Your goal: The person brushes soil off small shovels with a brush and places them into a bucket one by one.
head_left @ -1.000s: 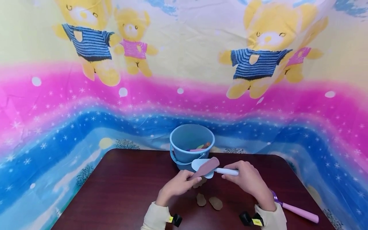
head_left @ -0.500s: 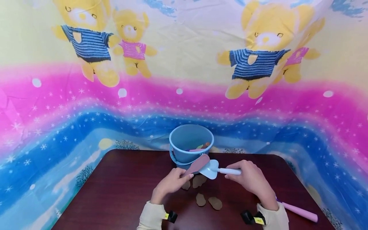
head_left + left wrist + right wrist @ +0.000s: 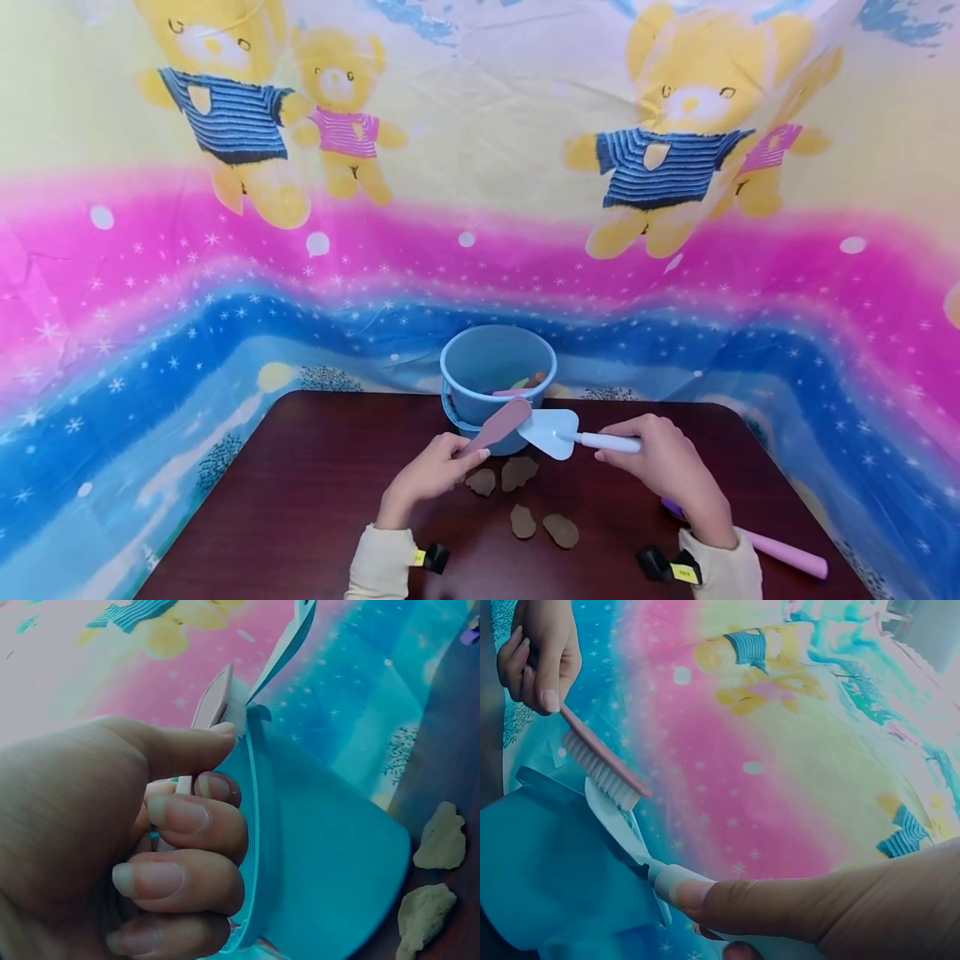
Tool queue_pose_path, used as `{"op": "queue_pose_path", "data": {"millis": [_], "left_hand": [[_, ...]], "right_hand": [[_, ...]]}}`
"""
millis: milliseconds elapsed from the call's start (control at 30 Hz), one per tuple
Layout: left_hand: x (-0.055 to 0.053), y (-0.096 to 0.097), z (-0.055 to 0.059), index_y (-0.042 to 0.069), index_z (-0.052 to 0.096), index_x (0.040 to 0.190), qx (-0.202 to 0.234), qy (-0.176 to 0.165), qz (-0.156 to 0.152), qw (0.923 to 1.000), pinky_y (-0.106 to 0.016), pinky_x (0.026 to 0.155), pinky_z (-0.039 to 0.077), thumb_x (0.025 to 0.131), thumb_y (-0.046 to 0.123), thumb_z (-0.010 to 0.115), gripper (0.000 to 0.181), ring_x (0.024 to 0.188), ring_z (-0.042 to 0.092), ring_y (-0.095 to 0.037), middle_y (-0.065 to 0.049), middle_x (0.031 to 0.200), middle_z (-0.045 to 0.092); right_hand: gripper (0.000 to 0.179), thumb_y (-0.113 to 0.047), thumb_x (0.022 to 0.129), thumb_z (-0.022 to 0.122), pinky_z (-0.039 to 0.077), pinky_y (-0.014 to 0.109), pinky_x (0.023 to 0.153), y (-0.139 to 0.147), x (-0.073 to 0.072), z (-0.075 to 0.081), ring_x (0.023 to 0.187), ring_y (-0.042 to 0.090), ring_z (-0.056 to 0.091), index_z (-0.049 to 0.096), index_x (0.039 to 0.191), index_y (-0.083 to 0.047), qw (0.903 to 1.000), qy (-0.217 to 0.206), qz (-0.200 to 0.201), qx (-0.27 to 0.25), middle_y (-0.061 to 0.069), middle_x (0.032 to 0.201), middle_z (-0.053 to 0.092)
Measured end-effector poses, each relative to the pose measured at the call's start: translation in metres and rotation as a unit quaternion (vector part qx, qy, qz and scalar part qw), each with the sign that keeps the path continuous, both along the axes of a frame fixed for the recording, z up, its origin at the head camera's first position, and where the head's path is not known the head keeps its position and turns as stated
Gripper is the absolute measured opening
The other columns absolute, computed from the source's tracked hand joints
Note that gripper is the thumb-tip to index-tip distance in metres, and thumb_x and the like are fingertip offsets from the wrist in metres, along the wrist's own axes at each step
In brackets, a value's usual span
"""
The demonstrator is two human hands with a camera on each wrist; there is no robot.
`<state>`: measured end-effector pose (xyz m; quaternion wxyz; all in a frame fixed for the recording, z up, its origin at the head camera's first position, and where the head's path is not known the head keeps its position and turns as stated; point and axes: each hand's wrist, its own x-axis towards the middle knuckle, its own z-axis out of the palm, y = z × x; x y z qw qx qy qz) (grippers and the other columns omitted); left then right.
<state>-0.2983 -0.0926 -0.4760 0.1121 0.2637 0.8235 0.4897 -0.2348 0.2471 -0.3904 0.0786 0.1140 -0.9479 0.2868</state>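
Observation:
My left hand [image 3: 427,473] grips a pink brush [image 3: 506,422] by its handle, with fingers curled and thumb on top. White bristles show under its head in the right wrist view. In my right hand [image 3: 667,462] is the white handle of a pale blue trowel [image 3: 553,433], pinched between thumb and fingers. The bristles touch the trowel's blade in the right wrist view. Both tools are held by the front rim of a blue bucket [image 3: 480,408], which has colourful items inside. Several flat brown pieces [image 3: 520,473] lie on the table in front of it.
A tool with a pink handle [image 3: 787,554] and a purple end lies on the dark red table [image 3: 315,483], partly hidden by the right wrist. A bear-printed cloth [image 3: 465,275] hangs behind and around the table.
The brush in my left hand has moved leftward along the trowel's blade to its tip. My right hand has shifted slightly right with the trowel. More brown pieces are visible now.

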Motion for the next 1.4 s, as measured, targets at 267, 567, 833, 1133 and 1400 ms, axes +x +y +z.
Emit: {"op": "queue_pose_path", "data": {"millis": [267,567,833,1133,1400], "left_hand": [[0.002,0.003,0.005,0.005,0.054,0.074,0.033,-0.003,-0.02,0.9992,-0.024,0.05,0.039,0.105,0.035,0.057,0.043,0.046,0.038,-0.009,0.002,0.056,0.04],[0.009,0.026,0.004,0.009,0.057,0.074,0.028,0.009,-0.048,0.9984,-0.023,0.05,0.038,0.104,0.038,0.058,0.041,0.047,0.039,-0.008,0.003,0.056,0.042],[0.014,0.042,0.001,0.013,0.063,0.078,0.036,-0.012,-0.072,0.9967,-0.022,0.051,0.039,0.104,0.038,0.058,0.036,0.049,0.041,-0.008,0.004,0.059,0.045],[0.012,0.041,-0.003,0.013,0.064,0.078,0.002,0.015,-0.045,0.9989,-0.023,0.051,0.039,0.104,0.037,0.058,0.036,0.049,0.041,-0.007,0.002,0.057,0.046],[0.005,0.033,-0.008,0.014,0.056,0.071,-0.013,0.026,-0.039,0.9988,-0.023,0.049,0.037,0.105,0.039,0.056,0.043,0.047,0.039,-0.007,0.004,0.055,0.043]], "right_hand": [[0.017,-0.026,0.083,0.085,0.043,0.034,0.061,-0.001,-0.004,-0.003,0.065,0.013,0.054,0.08,0.098,-0.019,0.9999,0.005,0.009,-0.007,-0.006,0.079,0.069],[0.012,-0.023,0.083,0.085,0.046,0.034,0.065,-0.011,-0.009,-0.009,0.067,0.013,0.056,0.08,0.094,-0.019,0.9994,0.008,0.03,-0.015,-0.006,0.08,0.07],[0.017,-0.018,0.085,0.083,0.047,0.031,0.063,-0.019,-0.01,-0.012,0.067,0.012,0.058,0.081,0.101,-0.014,0.9986,-0.013,0.041,-0.032,-0.006,0.081,0.071],[0.017,-0.018,0.083,0.085,0.048,0.033,0.065,-0.019,-0.008,-0.008,0.067,0.011,0.058,0.081,0.1,-0.016,0.9993,-0.005,0.033,-0.017,-0.007,0.08,0.071],[0.015,-0.02,0.082,0.086,0.048,0.032,0.064,-0.016,-0.007,-0.009,0.067,0.009,0.059,0.081,0.096,-0.02,0.9994,0.0,0.035,-0.007,-0.007,0.082,0.072]]}}
